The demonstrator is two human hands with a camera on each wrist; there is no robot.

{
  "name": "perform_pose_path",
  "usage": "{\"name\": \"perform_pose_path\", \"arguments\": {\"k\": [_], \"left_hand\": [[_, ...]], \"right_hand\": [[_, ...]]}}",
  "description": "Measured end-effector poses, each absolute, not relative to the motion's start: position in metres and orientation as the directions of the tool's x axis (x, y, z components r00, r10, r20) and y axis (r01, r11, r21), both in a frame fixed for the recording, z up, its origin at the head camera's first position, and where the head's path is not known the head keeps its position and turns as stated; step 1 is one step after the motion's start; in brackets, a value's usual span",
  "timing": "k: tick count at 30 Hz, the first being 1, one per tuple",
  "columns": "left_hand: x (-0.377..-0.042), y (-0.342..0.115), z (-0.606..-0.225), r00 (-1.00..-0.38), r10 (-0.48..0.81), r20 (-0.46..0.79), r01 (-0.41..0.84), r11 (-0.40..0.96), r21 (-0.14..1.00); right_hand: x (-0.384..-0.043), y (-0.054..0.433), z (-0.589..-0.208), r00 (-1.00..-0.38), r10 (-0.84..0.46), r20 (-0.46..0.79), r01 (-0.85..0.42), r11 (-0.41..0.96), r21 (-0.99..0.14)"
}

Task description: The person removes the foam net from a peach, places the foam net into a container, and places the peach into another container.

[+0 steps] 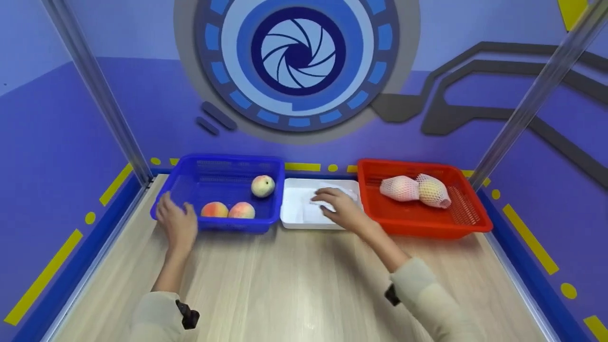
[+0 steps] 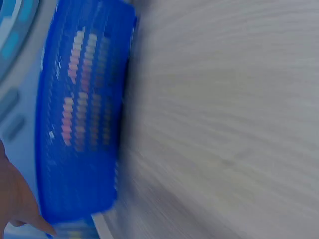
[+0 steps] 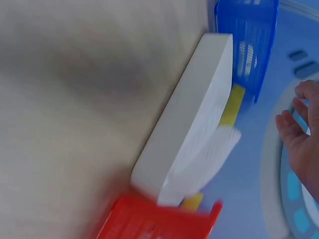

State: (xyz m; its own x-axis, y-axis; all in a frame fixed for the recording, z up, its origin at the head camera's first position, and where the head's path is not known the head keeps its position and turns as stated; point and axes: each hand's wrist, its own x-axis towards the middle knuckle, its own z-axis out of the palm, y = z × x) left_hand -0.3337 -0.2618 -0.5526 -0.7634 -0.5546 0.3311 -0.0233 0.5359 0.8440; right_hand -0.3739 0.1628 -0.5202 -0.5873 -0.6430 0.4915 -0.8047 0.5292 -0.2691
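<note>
My left hand (image 1: pixel 176 223) is over the front left corner of a blue basket (image 1: pixel 190 164), its fingers loosely bent and holding nothing. Inside that basket lie three peaches: a pale one (image 1: pixel 262 186) towards the back right, and two redder ones, a left peach (image 1: pixel 214 209) and a right peach (image 1: pixel 242 210), along the front wall. Above a white tray (image 1: pixel 290 223) hovers my right hand (image 1: pixel 346 210), fingers spread and slightly bent, nothing between them. White thin packing pieces (image 3: pixel 204 167) lie in the tray, one sticking up past its rim in the right wrist view.
To the right stands a red basket (image 1: pixel 368 190) with two peaches in foam nets, a pinkish netted peach (image 1: pixel 400 188) and a yellowish netted peach (image 1: pixel 431 190). The wooden table (image 1: pixel 285 285) runs in front of all three containers. Blue panels and metal posts enclose it.
</note>
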Motion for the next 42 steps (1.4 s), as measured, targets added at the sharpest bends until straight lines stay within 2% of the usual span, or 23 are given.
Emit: {"name": "perform_pose_path", "arguments": {"k": [5, 10, 16, 23, 30, 35, 42], "left_hand": [[-0.327, -0.221, -0.541, -0.849, -0.392, 0.355, 0.0, 0.672, 0.74], [-0.317, -0.183, -0.537, -0.899, -0.231, 0.373, 0.105, 0.711, 0.695], [-0.303, -0.147, -0.533, -0.907, -0.07, 0.414, 0.245, 0.712, 0.658], [-0.292, -0.109, -0.532, -0.864, 0.059, 0.501, 0.372, 0.745, 0.554], [-0.29, -0.071, -0.537, -0.825, 0.166, 0.54, 0.471, 0.73, 0.495], [-0.289, -0.049, -0.542, -0.815, 0.203, 0.543, 0.502, 0.716, 0.485], [-0.287, -0.02, -0.546, -0.833, 0.275, 0.48, 0.525, 0.665, 0.531]], "right_hand": [[-0.355, 0.218, -0.516, -0.726, -0.519, 0.451, -0.675, 0.663, -0.324], [-0.339, 0.259, -0.512, -0.798, -0.441, 0.411, -0.585, 0.73, -0.353], [-0.332, 0.289, -0.506, -0.832, -0.383, 0.402, -0.528, 0.769, -0.359], [-0.328, 0.309, -0.508, -0.866, -0.265, 0.425, -0.44, 0.807, -0.394], [-0.33, 0.315, -0.515, -0.87, -0.174, 0.461, -0.398, 0.8, -0.449], [-0.332, 0.32, -0.52, -0.874, -0.182, 0.45, -0.397, 0.801, -0.448], [-0.335, 0.332, -0.523, -0.879, -0.152, 0.453, -0.362, 0.83, -0.425]]}}
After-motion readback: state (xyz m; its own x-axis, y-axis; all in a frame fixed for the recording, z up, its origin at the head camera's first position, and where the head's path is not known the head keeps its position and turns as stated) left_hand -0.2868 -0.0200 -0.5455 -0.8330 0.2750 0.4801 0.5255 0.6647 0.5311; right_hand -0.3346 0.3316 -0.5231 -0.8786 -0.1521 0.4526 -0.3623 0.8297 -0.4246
